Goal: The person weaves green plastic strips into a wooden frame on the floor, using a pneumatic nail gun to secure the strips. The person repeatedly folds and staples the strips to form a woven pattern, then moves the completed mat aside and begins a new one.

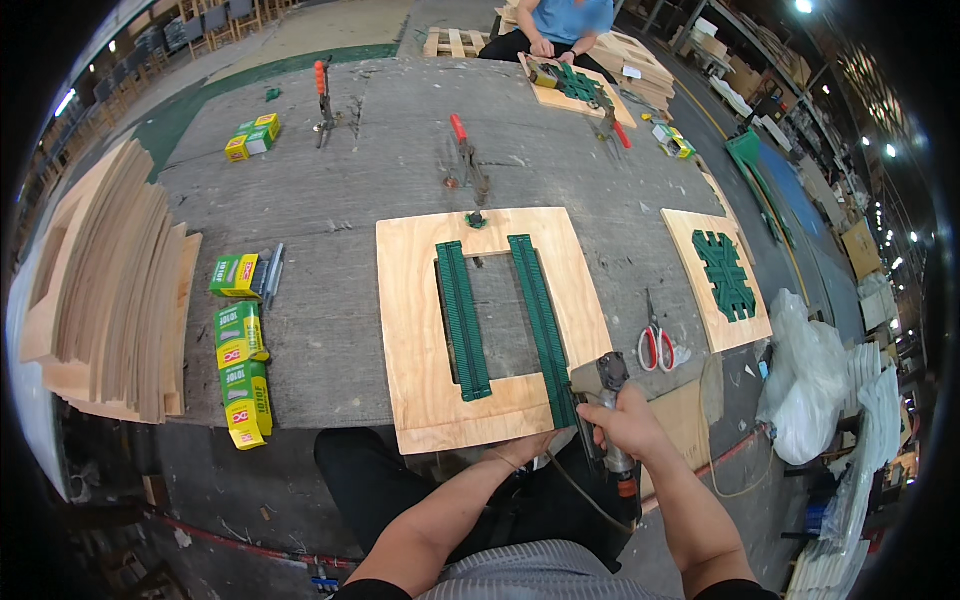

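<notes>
A plywood frame with a rectangular opening lies before me, its front edge over my lap. Two green webbing straps run front to back across it: the left strap and the right strap, which reaches the front edge. My right hand is closed round the handle of a staple gun, its nose at the right strap's front end. At that same end my left hand is closed on the strap by the frame's edge; its fingertips are mostly hidden.
Red-handled scissors lie to the right, near a panel with woven green webbing. Plywood pieces stack at left beside yellow-green staple boxes. Toggle clamps stand on the grey table. A co-worker sits opposite.
</notes>
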A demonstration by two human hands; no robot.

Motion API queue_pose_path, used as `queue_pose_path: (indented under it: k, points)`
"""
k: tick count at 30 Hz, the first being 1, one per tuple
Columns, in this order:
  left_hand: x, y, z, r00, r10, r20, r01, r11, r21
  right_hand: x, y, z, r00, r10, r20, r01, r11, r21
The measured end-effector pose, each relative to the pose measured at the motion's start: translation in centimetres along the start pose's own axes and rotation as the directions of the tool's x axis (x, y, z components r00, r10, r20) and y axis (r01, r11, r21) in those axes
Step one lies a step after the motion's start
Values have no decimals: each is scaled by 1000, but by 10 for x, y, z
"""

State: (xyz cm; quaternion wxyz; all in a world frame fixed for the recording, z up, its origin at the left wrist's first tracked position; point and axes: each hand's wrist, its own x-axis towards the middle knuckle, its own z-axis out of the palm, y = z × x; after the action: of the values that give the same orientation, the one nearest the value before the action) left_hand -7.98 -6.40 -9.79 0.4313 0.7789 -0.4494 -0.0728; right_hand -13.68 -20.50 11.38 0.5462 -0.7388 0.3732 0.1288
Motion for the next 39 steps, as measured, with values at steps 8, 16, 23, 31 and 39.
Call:
queue_pose_path:
  k: [8, 16, 23, 31, 39]
  points:
    - [6, -1, 1, 999, 30, -31, -31, 999, -38, -5, -9, 16, 997, -34, -67, 33, 999, -25]
    - [6, 6, -7, 999, -20, -39, 15, 993, -120, -5, -4, 23, 998, -67, -20, 67, 998, 4]
    - [3, 4, -11, 997, 76, -19, -75, 997, 24, -8, -6, 33, 997, -71, -18, 72, 997, 21]
    - [3, 7, -8, 995, -27, 94, 33, 997, -70, -11, -4, 26, 993, -114, -10, 114, 985, 127]
    - [-13, 45, -16, 916, -335, 219, 399, 808, -433, -23, 6, -16, 978, -166, -130, 196, 944, 265]
